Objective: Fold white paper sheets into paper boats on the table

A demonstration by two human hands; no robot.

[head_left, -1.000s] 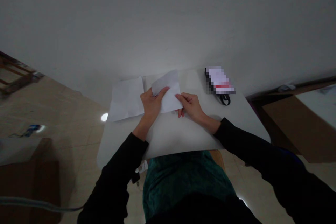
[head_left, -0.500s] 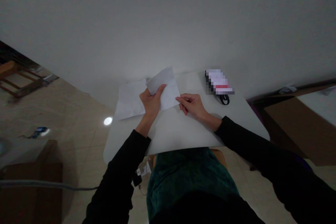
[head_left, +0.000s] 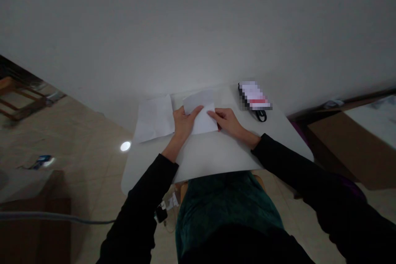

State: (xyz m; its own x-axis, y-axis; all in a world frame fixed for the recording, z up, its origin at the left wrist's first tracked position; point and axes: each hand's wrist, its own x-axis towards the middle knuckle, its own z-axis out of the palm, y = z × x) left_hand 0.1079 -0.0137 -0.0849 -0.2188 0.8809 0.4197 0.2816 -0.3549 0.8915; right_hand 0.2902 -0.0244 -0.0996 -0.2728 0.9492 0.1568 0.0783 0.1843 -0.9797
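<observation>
Between my hands is a folded sheet of white paper (head_left: 202,121), held just over the white table (head_left: 213,152). My left hand (head_left: 185,121) grips its left side, the thumb lying across the front face. At the right edge, my right hand (head_left: 228,121) pinches the paper with its thumb on top and its fingers mostly hidden behind. A second white sheet (head_left: 154,119), with faint creases, lies on the table to the left of my left hand.
A blurred-out device or pack (head_left: 255,95) with a black strap loop (head_left: 261,115) lies at the table's right rear. The wall (head_left: 198,29) rises behind the table. A brown cardboard piece (head_left: 349,144) is at the right, and a wooden stool (head_left: 18,95) stands far left.
The held paper has come down and turned more level. My right hand has moved from its lower right corner to higher on its right edge, gripping further in.
</observation>
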